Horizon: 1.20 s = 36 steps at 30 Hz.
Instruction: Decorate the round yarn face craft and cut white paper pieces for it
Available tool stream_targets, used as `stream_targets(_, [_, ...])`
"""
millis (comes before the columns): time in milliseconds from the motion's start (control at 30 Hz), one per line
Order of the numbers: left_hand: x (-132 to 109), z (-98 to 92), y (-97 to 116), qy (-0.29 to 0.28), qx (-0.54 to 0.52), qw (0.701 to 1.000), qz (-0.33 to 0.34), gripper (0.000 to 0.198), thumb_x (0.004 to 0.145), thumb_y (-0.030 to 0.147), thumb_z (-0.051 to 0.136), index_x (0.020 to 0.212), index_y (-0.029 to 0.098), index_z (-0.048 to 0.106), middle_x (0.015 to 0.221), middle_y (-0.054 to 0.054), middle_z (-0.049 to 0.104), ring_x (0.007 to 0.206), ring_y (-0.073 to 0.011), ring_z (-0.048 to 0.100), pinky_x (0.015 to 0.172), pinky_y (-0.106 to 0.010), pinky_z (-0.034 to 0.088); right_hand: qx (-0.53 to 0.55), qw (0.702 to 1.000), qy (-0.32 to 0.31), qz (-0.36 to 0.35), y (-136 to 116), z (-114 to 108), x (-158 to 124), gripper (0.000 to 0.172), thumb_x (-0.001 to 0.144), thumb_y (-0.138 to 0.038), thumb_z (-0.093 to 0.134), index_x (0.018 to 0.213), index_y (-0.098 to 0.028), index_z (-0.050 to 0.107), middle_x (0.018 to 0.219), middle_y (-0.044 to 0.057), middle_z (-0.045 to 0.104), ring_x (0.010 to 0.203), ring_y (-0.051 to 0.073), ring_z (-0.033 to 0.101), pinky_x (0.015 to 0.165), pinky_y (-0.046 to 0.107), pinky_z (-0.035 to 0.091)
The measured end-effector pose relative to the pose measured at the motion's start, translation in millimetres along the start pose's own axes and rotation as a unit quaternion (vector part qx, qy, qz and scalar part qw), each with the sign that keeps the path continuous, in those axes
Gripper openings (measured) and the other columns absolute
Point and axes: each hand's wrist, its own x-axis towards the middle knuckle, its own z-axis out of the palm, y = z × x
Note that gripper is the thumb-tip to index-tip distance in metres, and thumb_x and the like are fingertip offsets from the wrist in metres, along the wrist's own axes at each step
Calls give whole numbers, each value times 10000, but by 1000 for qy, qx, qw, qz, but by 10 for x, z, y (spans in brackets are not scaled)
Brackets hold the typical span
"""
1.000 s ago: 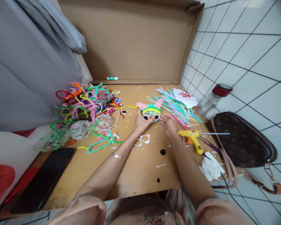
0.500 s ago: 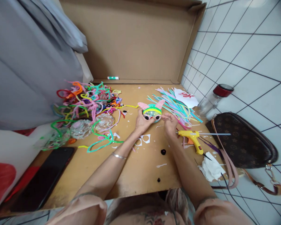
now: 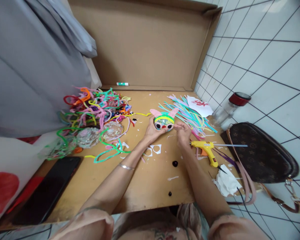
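Cardboard tabletop lies nearest, then I see my left hand cupping the small glittery clear ball with pink ears over it, while my right hand, open a second ago, now pinches its right side, so both hands grip it.

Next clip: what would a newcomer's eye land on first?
The pink-eared craft ball mid-table, cupped in the left hand, the right hand touching its side. Then the bright tangle of pipe cleaners to the left, and the yellow glue gun right of the hands.
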Motion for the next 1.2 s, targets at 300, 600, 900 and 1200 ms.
stream_targets(300, [-19,20,34,9,10,1000,-9,809,619,332,819,1308,179,426,1177,-107,647,1103,-271,655,969,-409,515,8,1000,2,-9,-7,3,-9,221,573,-273,566,784,-220,605,666,-6,727,725,230,703,771,381,549])
stream_targets(600, [3,115,11,59,40,997,-24,779,591,309,847,1267,191,478,1128,-94,679,1044,-267,677,943,-403,533,2,999,-8,-34,51,19,-33,209,611,-276,611,815,-231,606,743,-1,728,819,230,707,914,407,529])
stream_targets(900, [38,64,-10,31,15,999,-2,854,618,378,845,1349,154,464,1267,-147,646,1128,-297,644,1013,-457,500,32,997,-71,-1,48,-9,68,269,580,-240,652,847,-221,636,799,6,734,825,207,690,845,382,551])
stream_targets(1200, [231,-186,15,-33,-169,985,23,806,687,618,773,1339,174,608,1366,-140,647,1315,-332,558,1145,-455,408,126,976,-170,-49,-197,-43,48,342,616,-213,724,956,-237,689,1039,37,752,1061,221,674,1098,450,458])
